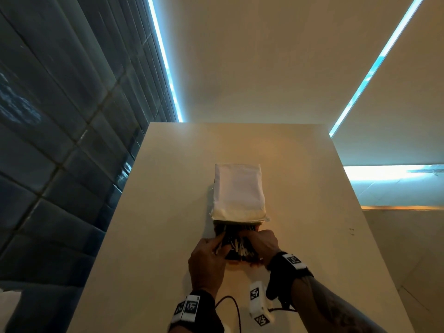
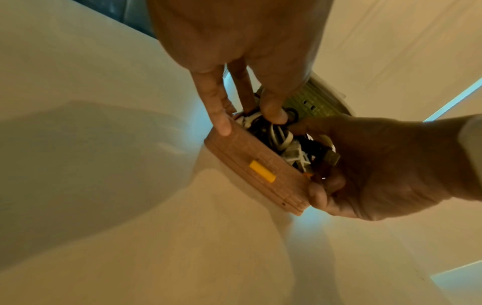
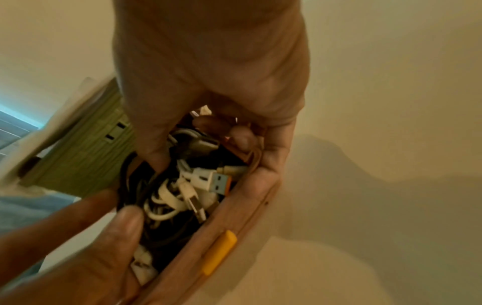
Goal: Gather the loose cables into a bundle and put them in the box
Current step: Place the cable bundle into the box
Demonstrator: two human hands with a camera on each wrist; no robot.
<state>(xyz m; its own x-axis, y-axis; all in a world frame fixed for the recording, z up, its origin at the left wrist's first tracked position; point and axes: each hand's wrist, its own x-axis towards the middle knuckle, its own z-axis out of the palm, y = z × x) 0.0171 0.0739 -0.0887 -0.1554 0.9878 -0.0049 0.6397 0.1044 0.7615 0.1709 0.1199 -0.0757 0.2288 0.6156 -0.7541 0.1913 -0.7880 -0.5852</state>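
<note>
A tan box [image 1: 236, 260] with a yellow latch [image 2: 262, 174] sits near the table's front, filled with tangled black and white cables [image 3: 167, 198]. My left hand [image 1: 222, 243] has its straight index finger [image 2: 221, 123] along the box's left wall, while its thumb [image 3: 127, 220] presses a black cable down. My right hand [image 1: 255, 247] grips the right end of the box. Its fingers [image 3: 263, 179] curl over the rim and its thumb pushes into the cables. A white USB plug [image 3: 218, 182] lies on top of the pile.
Behind the box a green ribbed lid [image 3: 86, 161] is raised, with a white pouch-like cover [image 1: 237, 191] over it. The pale table [image 1: 168, 212] is narrow. A dark tiled wall [image 1: 60, 140] runs along its left. A black cord [image 1: 231, 306] loops near my wrists.
</note>
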